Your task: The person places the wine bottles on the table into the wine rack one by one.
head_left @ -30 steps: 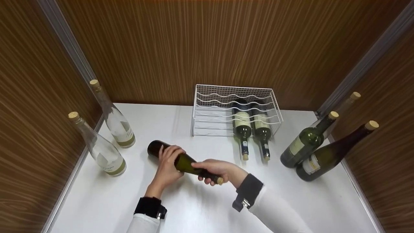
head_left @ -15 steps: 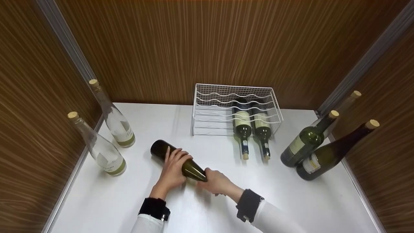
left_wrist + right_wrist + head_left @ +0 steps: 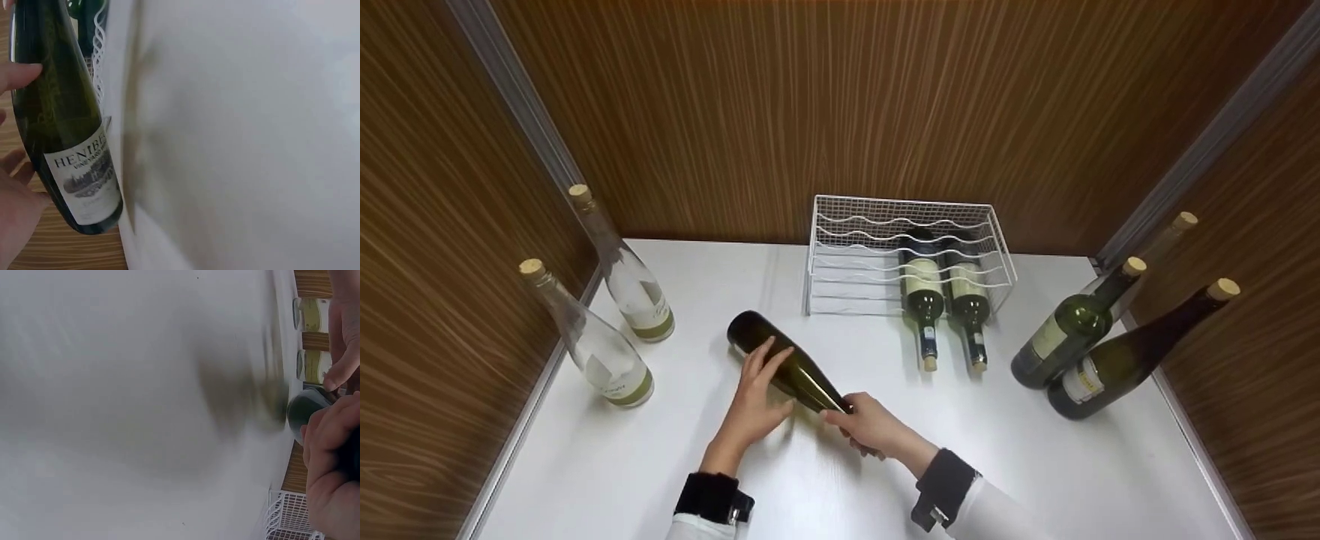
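Bright, even light; both wrist views motion-blurred.

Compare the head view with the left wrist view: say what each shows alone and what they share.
Only the head view shows the wire rack with two bottles lying in it, the standing bottles at both sides, and the right hand gripping the neck. Only the left wrist view shows the printed label. Both show the dark green bottle under the left hand and the white table.

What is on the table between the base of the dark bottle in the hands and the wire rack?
Nothing: in the head view, only bare white table separates the dark bottle from the wire rack.
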Tool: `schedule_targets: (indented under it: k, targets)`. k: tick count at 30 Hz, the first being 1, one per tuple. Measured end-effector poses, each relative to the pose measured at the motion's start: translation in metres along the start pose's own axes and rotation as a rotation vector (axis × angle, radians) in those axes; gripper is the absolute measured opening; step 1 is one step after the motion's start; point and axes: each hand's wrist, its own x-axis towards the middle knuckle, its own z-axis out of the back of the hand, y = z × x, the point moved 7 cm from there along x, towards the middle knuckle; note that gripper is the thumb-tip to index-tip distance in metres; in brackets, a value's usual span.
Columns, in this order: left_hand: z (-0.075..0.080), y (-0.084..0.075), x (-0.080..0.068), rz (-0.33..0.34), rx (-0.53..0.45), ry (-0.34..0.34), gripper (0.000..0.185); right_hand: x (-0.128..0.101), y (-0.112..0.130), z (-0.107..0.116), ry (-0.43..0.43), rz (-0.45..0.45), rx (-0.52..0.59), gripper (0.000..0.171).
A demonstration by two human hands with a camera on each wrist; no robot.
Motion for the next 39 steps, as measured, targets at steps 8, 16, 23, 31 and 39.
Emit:
schedule_targets:
  k: [8,16,23,31,39]
  targets:
    - [0.004,0.013,-0.01,0.184,-0.14,-0.127,0.071,-0.009,-0.008,-0.001,0.043,-0.019,0.229,0.049]
    - [-0.002,0.009,-0.013,0.205,-0.262,-0.148,0.062,-0.023,-0.015,-0.007,0.096,-0.07,0.364,0.046]
    - [-0.011,0.003,-0.013,0.216,-0.29,-0.125,0.059,-0.037,-0.017,-0.006,0.142,-0.036,0.484,0.024]
    - [-0.024,-0.006,-0.014,0.181,-0.279,-0.063,0.057,-0.054,-0.022,0.002,0.151,-0.048,0.532,0.018]
    - [-0.039,-0.015,-0.014,0.165,-0.299,-0.007,0.056,-0.067,-0.029,0.013,0.102,-0.072,0.541,0.023]
